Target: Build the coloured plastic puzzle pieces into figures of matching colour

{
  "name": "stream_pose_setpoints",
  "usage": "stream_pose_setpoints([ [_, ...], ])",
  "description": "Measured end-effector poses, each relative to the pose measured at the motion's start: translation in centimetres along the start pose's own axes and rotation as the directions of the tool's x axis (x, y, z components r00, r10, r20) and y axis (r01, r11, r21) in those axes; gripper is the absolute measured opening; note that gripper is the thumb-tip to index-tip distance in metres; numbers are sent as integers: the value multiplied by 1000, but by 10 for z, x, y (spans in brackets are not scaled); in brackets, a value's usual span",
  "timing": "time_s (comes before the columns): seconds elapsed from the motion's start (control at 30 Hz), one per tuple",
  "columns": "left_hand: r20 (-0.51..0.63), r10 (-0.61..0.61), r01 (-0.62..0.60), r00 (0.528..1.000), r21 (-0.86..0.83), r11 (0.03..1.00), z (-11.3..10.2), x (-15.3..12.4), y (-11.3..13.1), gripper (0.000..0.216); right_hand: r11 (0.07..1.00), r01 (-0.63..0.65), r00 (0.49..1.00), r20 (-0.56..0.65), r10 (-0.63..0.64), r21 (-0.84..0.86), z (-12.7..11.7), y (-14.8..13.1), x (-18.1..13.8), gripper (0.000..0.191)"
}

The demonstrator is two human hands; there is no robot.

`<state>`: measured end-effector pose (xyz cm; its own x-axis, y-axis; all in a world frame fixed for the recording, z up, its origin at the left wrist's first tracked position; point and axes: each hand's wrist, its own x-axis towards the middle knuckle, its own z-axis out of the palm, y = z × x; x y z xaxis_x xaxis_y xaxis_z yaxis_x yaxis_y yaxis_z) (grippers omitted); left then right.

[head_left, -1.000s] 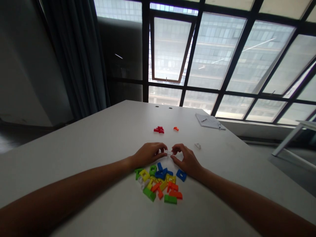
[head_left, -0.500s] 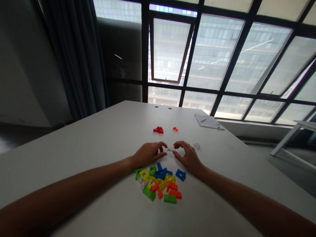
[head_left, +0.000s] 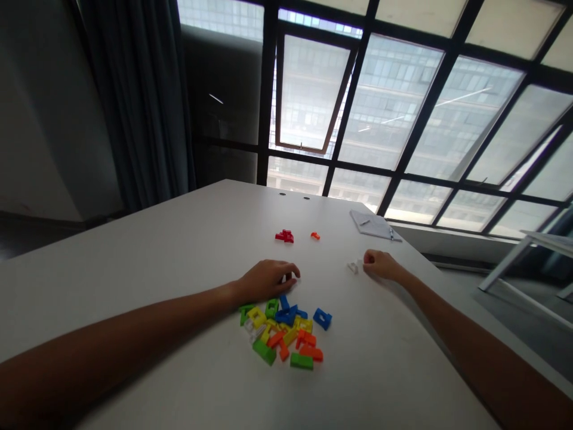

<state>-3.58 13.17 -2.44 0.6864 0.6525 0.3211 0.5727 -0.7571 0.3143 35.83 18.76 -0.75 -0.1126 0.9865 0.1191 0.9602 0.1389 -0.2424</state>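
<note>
The left hand [head_left: 266, 280] rested on the table [head_left: 380, 370] at the far edge of a heap of chunky plastic puzzle pieces [head_left: 280, 331], half curled, with nothing showing in its grip and its fingertips just clear of the nearest pieces. The right hand [head_left: 380, 266] lay well off to the right, its fingers [head_left: 367, 258] drawn in loosely and just beside a small white piece [head_left: 353, 267]. I could not tell whether it had hold of anything (the curled fingers hid their inner side).

Most of the pieces, in green, yellow, orange, blue and white, still lay jumbled together in the heap. A blue piece [head_left: 322, 319] sat at its right edge, only slightly apart. Further out on the table, toward the far side, a small red group [head_left: 285, 236] had been formed from interlocked or closely stacked pieces, with a lone orange piece [head_left: 315, 235] just to its right. So only a few pieces lay away from the heap, and the bulk remained in it.

A notebook [head_left: 373, 225] with a pen [head_left: 391, 233] lay near the far right edge.
</note>
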Motion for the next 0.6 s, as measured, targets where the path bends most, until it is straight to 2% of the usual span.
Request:
stream_pose_setpoints([
  [0.2, 13, 18, -18, 1000, 8, 1000, -1, 0, 0, 21, 996, 64, 971, 225, -78, 69, -10, -8, -1, 14],
  [0.37, 12, 25, -25, 1000, 1, 1000, -1, 0, 0, 21, 994, 104, 958, 267, -110, 35, -27, -15, -7, 7],
  [0.47, 10, 30, -30, 1000, 3, 1000, 0, 0, 0, 21, 988, 147, 948, 279, -154, 47, -34, -34, -16, 4],
  [0.53, 8, 32, -32, 999, 3, 999, 0, 0, 0, 22, 966, 218, 897, 360, -254, 138, -37, -57, -27, 9],
  [0.6, 17, 28, -28, 999, -5, 1000, -1, 0, 1, 23, 919, 283, 798, 465, -384, 274, -37, -87, -42, 20],
])
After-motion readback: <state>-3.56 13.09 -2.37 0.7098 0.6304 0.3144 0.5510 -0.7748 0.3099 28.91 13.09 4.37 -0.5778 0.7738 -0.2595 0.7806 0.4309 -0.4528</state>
